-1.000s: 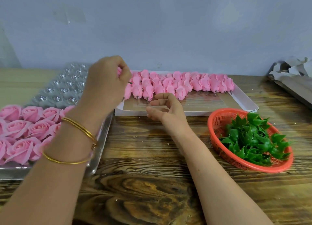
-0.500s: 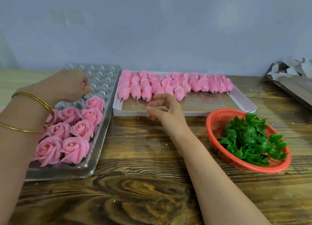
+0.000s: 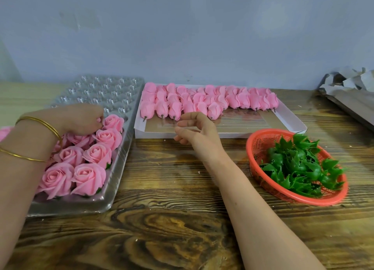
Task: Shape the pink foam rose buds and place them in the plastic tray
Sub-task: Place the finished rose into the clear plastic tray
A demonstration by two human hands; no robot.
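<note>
A clear plastic tray [image 3: 119, 168] on the left holds several opened pink foam roses [image 3: 89, 176] in its near cells; its far cells are bare. My left hand [image 3: 81, 118] is down on the tray beside the farthest rose [image 3: 113, 122], fingers curled round a pink rose bud [image 3: 99, 120] that is mostly hidden. Several closed pink buds [image 3: 202, 101] on short stems lie in rows in a white shallow box [image 3: 291, 124]. My right hand [image 3: 194, 130] hovers at the box's front edge, fingers loosely curled and holding nothing.
A red plastic basket [image 3: 261, 148] of green leaf calyxes [image 3: 299, 164] sits on the right of the wooden table [image 3: 172, 219]. Crumpled grey paper and cardboard [image 3: 352, 91] lie at the far right. A grey wall stands right behind.
My left hand carried a bud from the white box leftward and down onto the plastic tray. The view shifted left, showing more of the tray. My right hand barely moved.
</note>
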